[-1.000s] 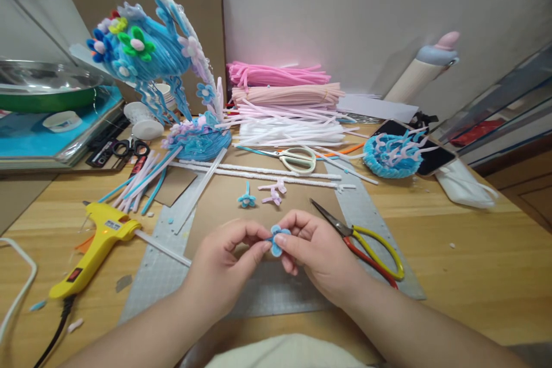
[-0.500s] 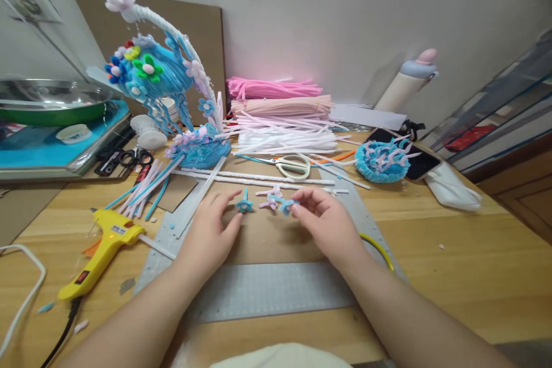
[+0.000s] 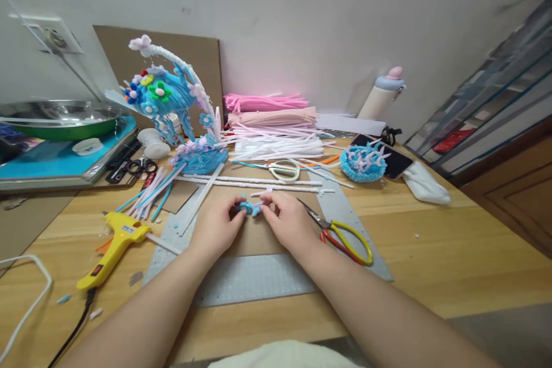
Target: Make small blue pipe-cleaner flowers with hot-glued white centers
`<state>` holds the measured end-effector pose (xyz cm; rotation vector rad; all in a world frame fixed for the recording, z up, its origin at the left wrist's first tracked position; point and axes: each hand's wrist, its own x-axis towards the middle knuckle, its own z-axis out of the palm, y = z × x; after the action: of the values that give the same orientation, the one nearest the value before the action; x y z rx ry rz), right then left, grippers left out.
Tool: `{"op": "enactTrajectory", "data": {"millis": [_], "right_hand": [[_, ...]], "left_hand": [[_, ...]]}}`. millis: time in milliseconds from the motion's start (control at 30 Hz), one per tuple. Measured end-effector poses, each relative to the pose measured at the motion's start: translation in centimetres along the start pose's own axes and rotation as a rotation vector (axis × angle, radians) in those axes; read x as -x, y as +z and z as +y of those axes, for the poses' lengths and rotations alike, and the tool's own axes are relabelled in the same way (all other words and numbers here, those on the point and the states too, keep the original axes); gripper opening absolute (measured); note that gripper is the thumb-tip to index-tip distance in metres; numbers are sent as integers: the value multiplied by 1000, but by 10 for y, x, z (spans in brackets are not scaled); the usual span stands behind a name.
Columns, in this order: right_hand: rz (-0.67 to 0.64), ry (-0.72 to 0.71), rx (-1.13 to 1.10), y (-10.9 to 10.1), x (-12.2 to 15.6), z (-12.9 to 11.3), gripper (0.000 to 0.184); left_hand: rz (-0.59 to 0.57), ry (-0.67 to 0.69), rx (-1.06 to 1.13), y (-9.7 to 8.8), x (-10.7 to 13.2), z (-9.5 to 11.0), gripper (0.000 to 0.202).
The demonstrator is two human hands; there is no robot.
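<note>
My left hand (image 3: 219, 223) pinches a small blue pipe-cleaner flower (image 3: 247, 207) between thumb and fingers, over the brown cardboard (image 3: 254, 241). Facing it, my right hand (image 3: 288, 221) has its fingertips closed on a lighter blue pipe-cleaner flower (image 3: 257, 210). The two flowers meet or overlap between my fingertips; I cannot tell whether they are joined. Just behind lies a pale pink pipe-cleaner piece (image 3: 268, 191), partly covered by my right fingers. Red-and-yellow-handled scissors (image 3: 345, 238) rest right of my right hand.
A yellow glue gun (image 3: 114, 247) lies left on the table. Behind are pale-handled scissors (image 3: 284, 171), bundled pipe cleaners (image 3: 273, 118), a blue flowered ornament (image 3: 166, 95) on its stand, and a blue fluffy piece (image 3: 363, 162) beside a phone (image 3: 399, 164). A grey cutting mat (image 3: 259, 282) lies under the cardboard.
My left hand has closed on the blue flower that lay on the cardboard. My right hand has brought its flower left against it. The view has shifted, showing the red-and-yellow scissors fully.
</note>
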<state>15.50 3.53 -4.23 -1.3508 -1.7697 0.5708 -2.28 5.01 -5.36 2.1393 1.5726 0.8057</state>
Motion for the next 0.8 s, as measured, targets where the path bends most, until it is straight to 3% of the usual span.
{"op": "enactTrajectory", "data": {"millis": [267,367,500,800], "right_hand": [[78,41,48,-34,-2,13,25],[-4,-10,91,-41,-6,19,30],[-152,-58,156,-34,-6,24,47],[-322,-129,199,-27,1,14,59]], "left_hand": [[72,32,-48,-15,5,8,36],[23,130,-92,-23,12,20,27],[-63,246,-150,-23,18,31,22],[-31,271,-151,-11,10,17,32]]}}
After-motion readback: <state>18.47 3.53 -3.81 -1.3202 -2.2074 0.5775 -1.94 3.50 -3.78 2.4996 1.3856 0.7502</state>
